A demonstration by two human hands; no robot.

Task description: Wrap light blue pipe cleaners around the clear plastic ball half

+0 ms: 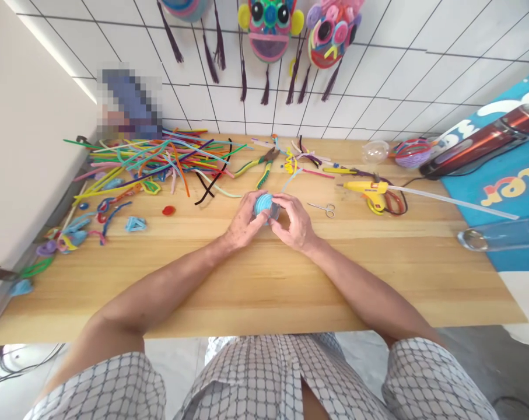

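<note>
Both my hands meet around a small clear ball [265,203] partly wound with light blue pipe cleaner, just above the middle of the wooden table. My left hand [245,220] grips it from the left, its thumb across the front. From the right, my right hand [294,220] presses fingertips and thumb against the ball. A pale blue pipe cleaner end [291,179] runs up behind the ball toward the back. Small scissors [323,209] lie right of my right hand, and green-and-yellow pliers [264,165] lie behind my hands.
A heap of coloured pipe cleaners [159,160] covers the back left. At the right are a yellow glue gun [369,189] with a long glue stick, a clear plastic ball [375,151], a red flask [487,140] and a glass bottle [504,234]. Decorated masks [270,32] hang on the tiled wall.
</note>
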